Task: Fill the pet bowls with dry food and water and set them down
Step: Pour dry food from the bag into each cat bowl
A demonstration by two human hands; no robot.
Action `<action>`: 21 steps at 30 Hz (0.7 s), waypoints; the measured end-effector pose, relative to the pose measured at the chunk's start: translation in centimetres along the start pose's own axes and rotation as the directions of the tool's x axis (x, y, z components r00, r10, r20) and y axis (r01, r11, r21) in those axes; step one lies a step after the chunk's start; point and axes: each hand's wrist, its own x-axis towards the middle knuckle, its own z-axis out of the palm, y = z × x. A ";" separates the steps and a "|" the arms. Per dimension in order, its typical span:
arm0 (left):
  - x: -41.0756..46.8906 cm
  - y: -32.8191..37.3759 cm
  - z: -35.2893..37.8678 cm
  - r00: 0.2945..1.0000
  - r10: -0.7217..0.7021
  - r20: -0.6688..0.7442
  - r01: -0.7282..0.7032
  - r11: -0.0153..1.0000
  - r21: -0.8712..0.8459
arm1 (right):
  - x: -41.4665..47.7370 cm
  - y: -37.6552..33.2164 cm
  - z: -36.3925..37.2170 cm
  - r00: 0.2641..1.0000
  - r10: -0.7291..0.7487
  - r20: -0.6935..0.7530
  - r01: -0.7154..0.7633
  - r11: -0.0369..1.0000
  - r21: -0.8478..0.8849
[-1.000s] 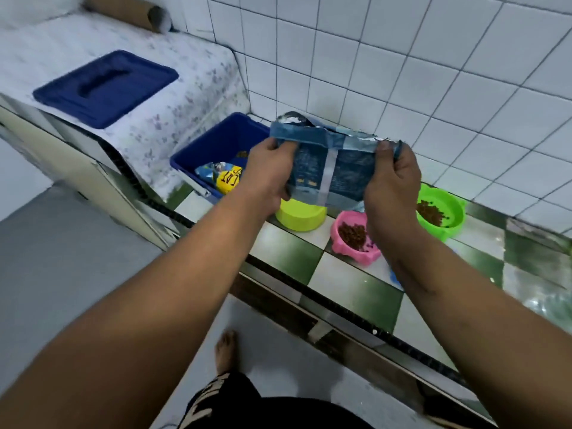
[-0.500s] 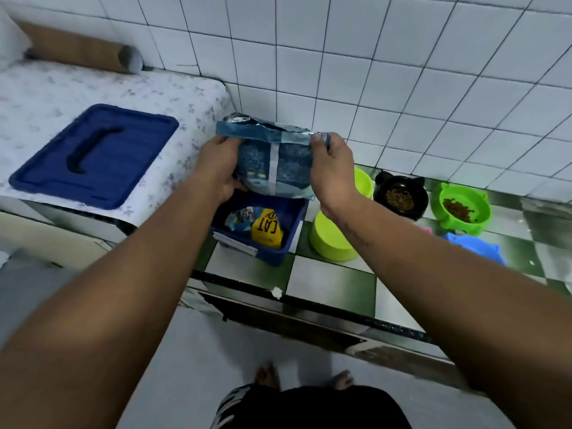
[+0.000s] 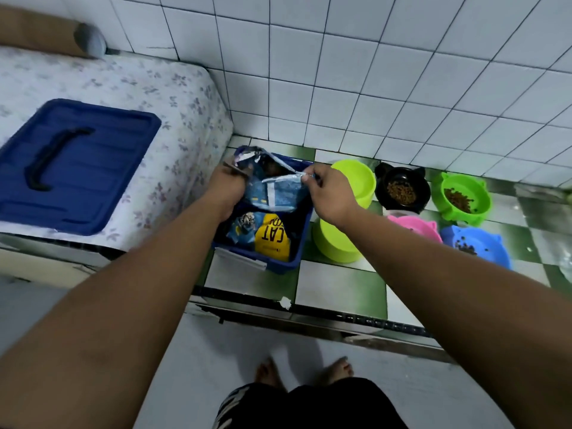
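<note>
Blue foil bag of dry food (image 3: 272,193): mouth open, upright at the rear of the blue plastic bin (image 3: 278,264), top held by left hand (image 3: 227,188) and right hand (image 3: 331,193). On the tiled tabletop (image 3: 340,286), upright: black bowl (image 3: 402,188) and green eared plastic bowl (image 3: 461,198) holding brown kibble; blue eared plastic bowl (image 3: 476,246) holding few pieces; pink eared bowl (image 3: 414,226), partly hidden.

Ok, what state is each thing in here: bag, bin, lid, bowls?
Blue food bag, mouth open, gripped by left hand, pinched by right hand.
Blue bin, lid off.
Lid, lying on the flowered cover.
Black bowl, holds kibble.
Green bowl, holds kibble.
Blue bowl, few kibbles.
Lime bowl, empty.
</note>
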 end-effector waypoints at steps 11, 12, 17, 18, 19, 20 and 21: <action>-2.4 1.2 -2.9 0.895 0.345 0.283 -0.444 0.758 0.479 | -0.6 0.3 1.4 0.955 -0.284 0.085 0.276 0.744 -0.609; -2.5 1.2 -3.1 0.850 0.400 0.343 -0.527 0.669 0.524 | -0.7 0.1 1.6 0.942 -0.316 0.117 0.320 0.733 -0.600; -2.5 0.4 -3.2 0.790 0.428 0.438 -0.607 0.455 0.651 | -1.5 -0.8 2.2 0.899 -0.337 0.278 0.437 0.731 -0.525; -2.4 0.1 -3.3 0.800 0.401 0.446 -0.596 0.449 0.665 | -1.7 -0.8 2.4 0.888 -0.341 0.310 0.458 0.715 -0.528; -2.4 0.0 -3.3 0.803 0.368 0.469 -0.594 0.441 0.672 | -1.8 -0.8 2.7 0.878 -0.337 0.340 0.476 0.699 -0.534; -2.1 -0.4 -3.4 0.800 0.329 0.502 -0.600 0.413 0.685 | -2.0 -0.8 2.9 0.872 -0.327 0.364 0.484 0.685 -0.545; -2.1 -0.6 -3.4 0.791 0.294 0.536 -0.611 0.363 0.703 | -2.2 -0.8 3.1 0.871 -0.307 0.382 0.483 0.675 -0.558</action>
